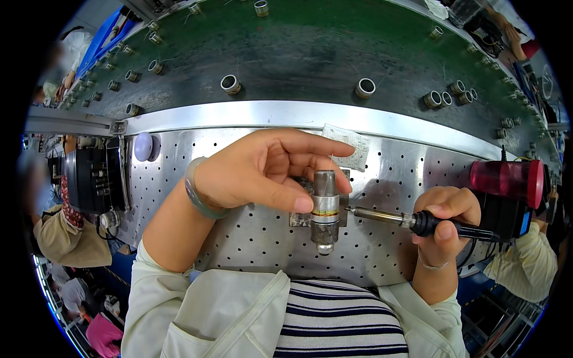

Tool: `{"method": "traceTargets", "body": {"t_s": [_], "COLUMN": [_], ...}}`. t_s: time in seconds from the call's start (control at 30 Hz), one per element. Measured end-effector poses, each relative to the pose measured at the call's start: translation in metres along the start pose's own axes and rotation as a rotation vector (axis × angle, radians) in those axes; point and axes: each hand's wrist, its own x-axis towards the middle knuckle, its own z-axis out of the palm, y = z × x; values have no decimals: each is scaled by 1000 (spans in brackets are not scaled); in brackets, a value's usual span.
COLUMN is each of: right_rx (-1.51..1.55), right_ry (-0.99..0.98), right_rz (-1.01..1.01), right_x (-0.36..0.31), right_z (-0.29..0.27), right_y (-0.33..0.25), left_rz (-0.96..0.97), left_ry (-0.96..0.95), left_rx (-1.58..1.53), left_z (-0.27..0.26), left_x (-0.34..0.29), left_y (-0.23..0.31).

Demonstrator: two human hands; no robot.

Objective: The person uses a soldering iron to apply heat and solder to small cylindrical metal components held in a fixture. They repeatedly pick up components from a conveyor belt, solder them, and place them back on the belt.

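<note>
In front of me a grey metal post with a rounded lower end carries a silver metal ring with thin wire and a yellowish band around it. My left hand is curled about the ring and post, its thumb at the ring's left side. Its index finger stretches over the top, and other fingertips pass behind the post. A thin wire rises near the post's top. My right hand grips a soldering iron by its black handle. The iron's tip points left, close to the ring's right side; contact cannot be made out.
A perforated metal worktop lies beneath, with a whitish pad behind my left hand. Beyond a metal rail, a green belt bears several metal rings. A red cylinder stands right, a purple knob left. Other people sit on both sides.
</note>
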Motion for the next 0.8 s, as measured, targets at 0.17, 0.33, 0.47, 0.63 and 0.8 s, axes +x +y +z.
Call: {"method": "traceTargets", "body": {"t_s": [0.17,0.33,0.47,0.63,0.8], "right_rx": [10,-8,-20,33,46], "right_ry": [-48,-52,-32,-27,-62], "right_rz": [-1,23,44,29,32], "right_x": [1,2,0,1,3], "right_z": [0,2,-1,-1,-1], "right_y": [4,5,2,5,6], "left_rz": [-16,1,3,4,6], "left_ry": [37,74,86,79,87], "left_rx": [55,105,107,106,93], "left_z": [5,2,5,4,4], "left_x": [1,1,1,2,2], "left_y": [1,-5,-5,-5,-5]}}
